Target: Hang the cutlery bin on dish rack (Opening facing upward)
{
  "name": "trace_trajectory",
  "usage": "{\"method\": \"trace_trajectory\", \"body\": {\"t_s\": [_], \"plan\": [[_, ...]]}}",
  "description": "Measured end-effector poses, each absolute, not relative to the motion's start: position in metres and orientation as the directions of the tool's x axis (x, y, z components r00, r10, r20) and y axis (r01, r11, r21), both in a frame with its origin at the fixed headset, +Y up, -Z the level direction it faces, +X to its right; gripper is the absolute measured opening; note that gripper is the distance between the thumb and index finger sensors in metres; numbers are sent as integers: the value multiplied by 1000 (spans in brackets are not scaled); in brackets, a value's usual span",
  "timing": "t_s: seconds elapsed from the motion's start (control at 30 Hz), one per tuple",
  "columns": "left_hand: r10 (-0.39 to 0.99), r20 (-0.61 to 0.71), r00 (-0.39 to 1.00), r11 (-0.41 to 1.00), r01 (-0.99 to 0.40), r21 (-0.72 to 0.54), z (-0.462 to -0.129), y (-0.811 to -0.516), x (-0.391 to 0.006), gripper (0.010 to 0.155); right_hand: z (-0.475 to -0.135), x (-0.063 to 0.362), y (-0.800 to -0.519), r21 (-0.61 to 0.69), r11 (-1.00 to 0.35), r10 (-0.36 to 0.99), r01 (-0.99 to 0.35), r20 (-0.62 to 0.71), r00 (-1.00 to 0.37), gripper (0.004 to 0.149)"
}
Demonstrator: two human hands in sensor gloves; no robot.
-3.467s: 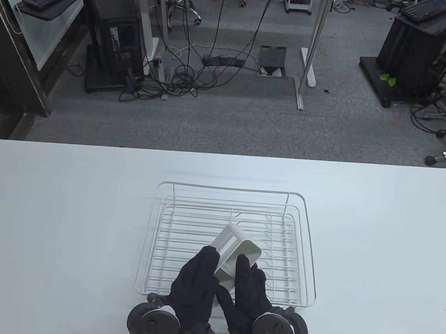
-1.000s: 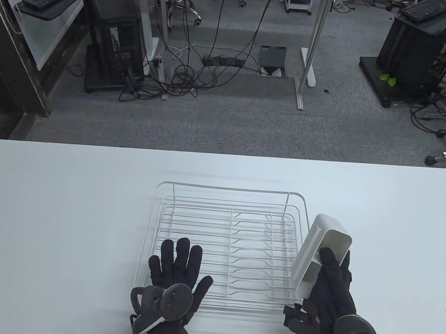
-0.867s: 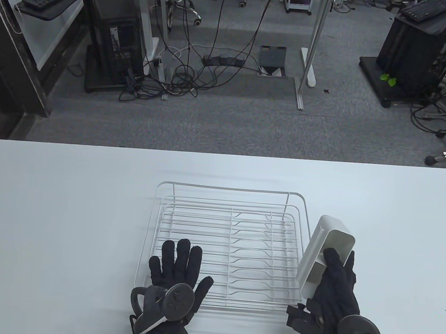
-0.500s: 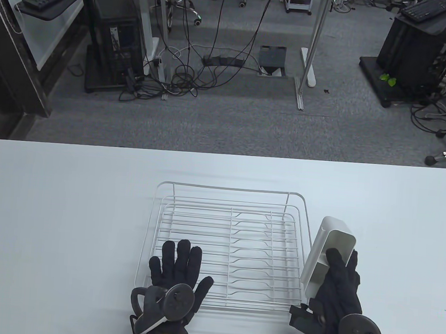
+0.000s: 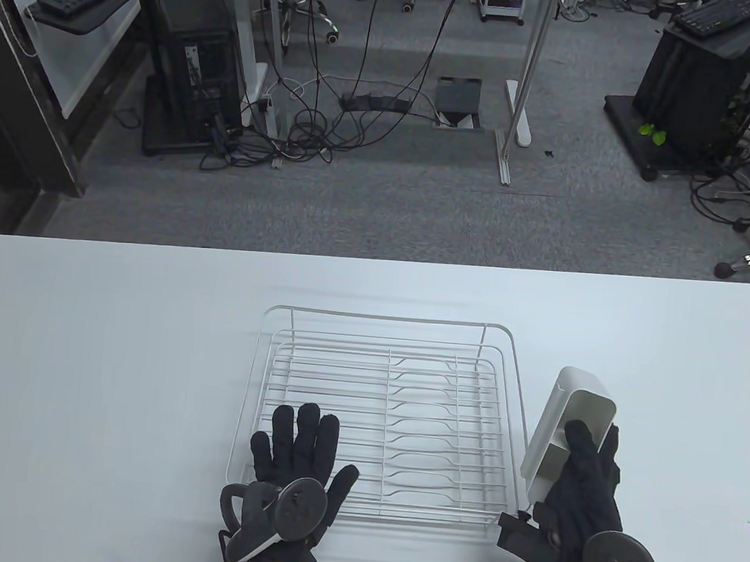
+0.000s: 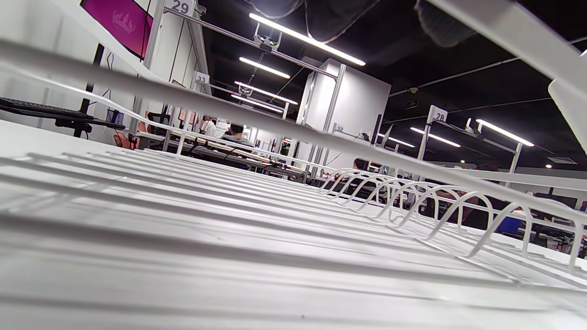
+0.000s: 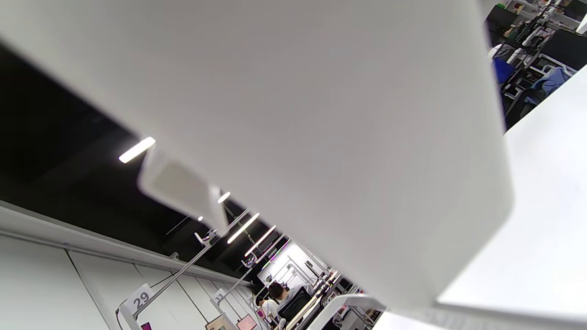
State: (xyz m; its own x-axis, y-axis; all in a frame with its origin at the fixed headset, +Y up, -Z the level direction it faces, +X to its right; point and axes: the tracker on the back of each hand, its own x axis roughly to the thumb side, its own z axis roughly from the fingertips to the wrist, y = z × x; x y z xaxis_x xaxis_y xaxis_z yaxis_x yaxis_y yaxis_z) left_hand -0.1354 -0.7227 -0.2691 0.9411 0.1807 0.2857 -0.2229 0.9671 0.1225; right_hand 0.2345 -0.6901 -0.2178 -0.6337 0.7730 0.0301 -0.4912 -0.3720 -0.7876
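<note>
A white wire dish rack (image 5: 318, 344) stands on the white table. My right hand (image 5: 582, 489) grips a white cutlery bin (image 5: 562, 416) just outside the rack's right rim, with fingers hooked into its opening, which faces up and toward the camera. The bin's wall fills the right wrist view (image 7: 321, 114). My left hand (image 5: 296, 453) rests flat with fingers spread on the rack's near left corner and holds nothing. The left wrist view looks low across the rack's wires (image 6: 275, 192).
The white table (image 5: 83, 368) extends to both sides of the rack. Beyond its far edge is grey carpet with desks, cables and computer towers.
Earlier both hands held the bin over the rack. My right hand has carried it out past the rack's right rim and keeps shifting it right. My left hand stays flat on the rack.
</note>
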Motion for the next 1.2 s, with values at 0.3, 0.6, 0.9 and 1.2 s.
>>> {"method": "trace_trajectory", "body": {"t_s": [0.3, 0.6, 0.9, 1.2], "plan": [[181, 285, 941, 967, -224, 124, -269, -723, -135, 77, -220, 243, -696, -778, -369, 798, -509, 15, -602, 38], [186, 285, 940, 965, -229, 126, -269, -724, -135, 77, -226, 247, -704, -739, -406, 798, -537, -1, -602, 38], [185, 285, 941, 965, -228, 127, -269, -724, -135, 77, -232, 254, -712, -699, -422, 816, -578, -16, -577, 39], [185, 283, 941, 965, -229, 128, -269, -724, -135, 77, -236, 260, -718, -660, -442, 834, -607, -53, -550, 39]]}}
